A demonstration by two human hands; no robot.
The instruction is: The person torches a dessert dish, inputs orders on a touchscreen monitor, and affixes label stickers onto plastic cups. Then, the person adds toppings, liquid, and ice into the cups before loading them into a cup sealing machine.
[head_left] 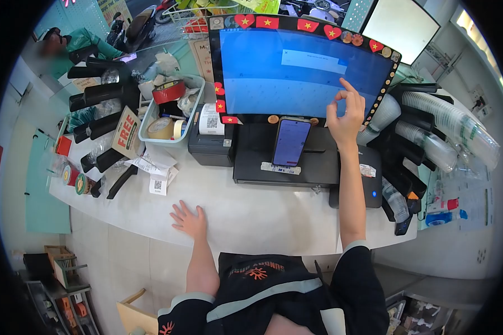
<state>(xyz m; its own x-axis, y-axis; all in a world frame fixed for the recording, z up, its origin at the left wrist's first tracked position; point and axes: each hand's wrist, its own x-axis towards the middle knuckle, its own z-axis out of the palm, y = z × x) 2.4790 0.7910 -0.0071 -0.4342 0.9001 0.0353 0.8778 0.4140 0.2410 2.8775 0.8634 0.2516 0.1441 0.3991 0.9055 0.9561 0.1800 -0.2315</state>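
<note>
My left hand (190, 221) lies flat on the white counter (251, 215), fingers spread, with nothing in it. My right hand (347, 117) is raised in front of the touchscreen monitor (285, 67). Its index finger points at the screen close to a pale dialog box (313, 60); whether the fingertip touches the glass I cannot tell. The other fingers are bent, and no object shows in them. Below the screen a phone (292, 142), its display lit, leans upright on a black cash drawer (285, 173). Stickers of red flags and hearts line the monitor's frame.
Left of the drawer stand a receipt printer (212, 137) and a light-blue basket (173, 139) with tape rolls. Paper receipts (156, 167) lie beside a FREE sign (127, 132). Black holders with plastic cups (425, 145) flank the right. A person in green (89, 42) is beyond the counter.
</note>
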